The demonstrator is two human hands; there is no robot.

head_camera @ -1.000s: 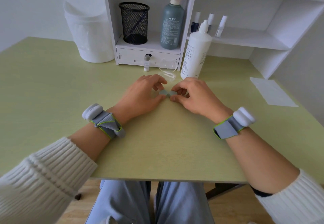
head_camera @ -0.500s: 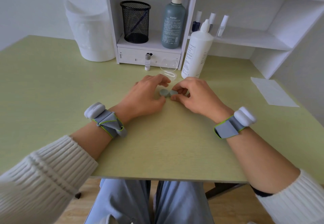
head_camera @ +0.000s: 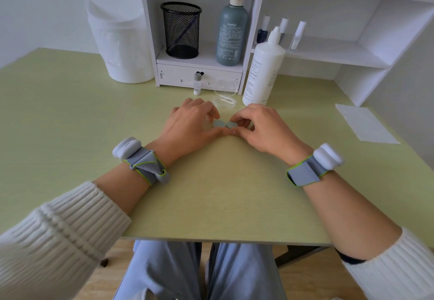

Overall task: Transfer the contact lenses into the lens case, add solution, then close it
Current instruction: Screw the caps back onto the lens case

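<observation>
Both forearms are stretched forward and angled inward, so the hands are brought together at the middle, with the thumb tips seemingly touching. The left hand (head_camera: 187, 127) is held knuckles-up with fingers curled, and the left half of the little lens case (head_camera: 225, 124) is pinched between its thumb and forefinger. Same deal on the other side: the right hand (head_camera: 266, 128) is curled over the case's right half, which is nipped between thumb and bent index finger. A grey strap with a white pod is worn on the left wrist (head_camera: 141, 162) and on the right wrist (head_camera: 313, 168). Ribbed white sleeves (head_camera: 47, 229) are seen ending around mid-forearm.
</observation>
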